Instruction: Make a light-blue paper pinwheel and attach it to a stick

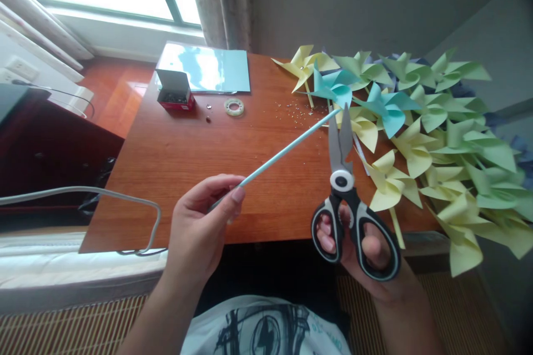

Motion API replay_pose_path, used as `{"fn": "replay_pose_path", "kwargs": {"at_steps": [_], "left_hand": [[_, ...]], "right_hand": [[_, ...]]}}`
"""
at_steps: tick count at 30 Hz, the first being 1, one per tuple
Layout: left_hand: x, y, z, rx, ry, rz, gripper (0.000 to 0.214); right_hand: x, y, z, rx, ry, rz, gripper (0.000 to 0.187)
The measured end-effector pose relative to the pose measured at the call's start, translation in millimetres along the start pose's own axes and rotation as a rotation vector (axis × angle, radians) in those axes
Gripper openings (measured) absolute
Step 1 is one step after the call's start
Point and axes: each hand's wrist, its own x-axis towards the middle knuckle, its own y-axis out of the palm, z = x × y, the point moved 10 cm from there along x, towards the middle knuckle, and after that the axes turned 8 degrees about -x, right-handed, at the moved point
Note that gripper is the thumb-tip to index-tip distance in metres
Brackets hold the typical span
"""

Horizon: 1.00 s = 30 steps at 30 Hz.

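- Many pinwheels (389,177) in yellow, green and blue lie heaped over the right side of the desk (187,150); sticks show under a few of them, so a good part of the work looks done.
- The pale-blue stick (287,150) has no vanes along its visible length, so this one piece seems unfinished. How many more remain cannot be told.
- Tiny scraps (295,113) are scattered on the desk beyond the stick, near the pinwheels, probably left from trimming.
- The left hand (202,227) pinches the near end of the stick between thumb and fingers; the stick slants up and away to the right, its far end well apart from that hand.
- The right hand (352,260) grasps the scissors (341,169), with fingers through one handle loop and the thumb through the other. The blades stand parted and point away from the person.
- The stick's far tip overlaps one blade near its point, beyond the right hand; whether the two touch cannot be told.
- Toward the far left lie supplies: a red box (183,104) with its flap raised, a roll of tape (234,114) and, behind them, light-blue sheets (237,72). Neither hand is near them.
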Motion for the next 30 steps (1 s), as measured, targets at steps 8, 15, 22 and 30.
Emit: {"fn": "replay_pose_path", "kwargs": {"at_steps": [8,15,22,30], "left_hand": [[-2.5,-3.2,-4.9,-0.037,0.052,-0.07,0.015],[-2.6,-0.8,-1.1,-0.073,0.027,-0.081,0.014],[-6.3,3.3,5.8,-0.004,0.028,-0.036,0.013],[-9.0,10.0,9.7,0.057,0.022,0.022,0.011]], "right_hand": [[-7.6,29.3,-3.2,-0.248,0.049,0.171,0.029],[-8.5,5.3,-7.5,-0.657,0.067,-0.029,0.035],[-6.5,10.3,-8.3,-0.916,0.06,-0.062,0.027],[-5.6,7.6,-6.4,-0.958,0.034,-0.102,0.026]]}}
